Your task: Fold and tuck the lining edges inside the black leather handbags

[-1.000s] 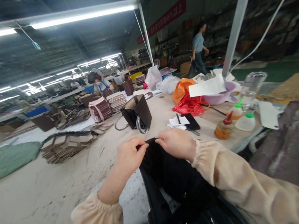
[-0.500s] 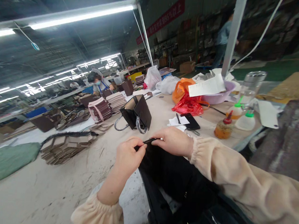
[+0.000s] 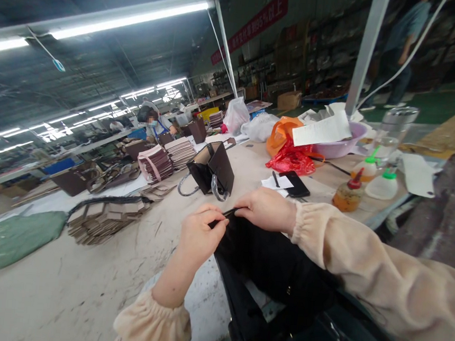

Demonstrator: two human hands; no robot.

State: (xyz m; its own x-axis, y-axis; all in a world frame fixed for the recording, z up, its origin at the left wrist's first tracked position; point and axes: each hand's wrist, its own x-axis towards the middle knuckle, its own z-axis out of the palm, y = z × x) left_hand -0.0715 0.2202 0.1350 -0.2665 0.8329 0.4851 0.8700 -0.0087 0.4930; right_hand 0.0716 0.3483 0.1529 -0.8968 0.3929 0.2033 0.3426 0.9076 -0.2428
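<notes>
Black fabric (image 3: 271, 259), possibly part of a bag, hangs down from both hands toward my lap. Its upper edge is pinched between the thumb and fingers of my left hand (image 3: 202, 232). Close by on the right, my right hand (image 3: 266, 210) grips the same edge, fingers closed over it. The two hands are a small gap apart, just above the table's near side. Where the fabric's lower part ends cannot be made out against the dark clothing. Beyond the hands a dark brown handbag (image 3: 223, 170) with wrapped handles stands on the table.
Stacked brown pieces (image 3: 107, 221) and green plastic (image 3: 14, 237) lie left. On the right are a phone (image 3: 296, 183), glue bottles (image 3: 347, 194), a red plastic bag (image 3: 290, 157) and a purple basin (image 3: 339, 146). A metal post (image 3: 367, 55) rises behind. Co-workers are farther off.
The view has shifted slightly, so the table things sit a little more to the right. Both hands keep their hold on the black edge. A person in the background has walked right.
</notes>
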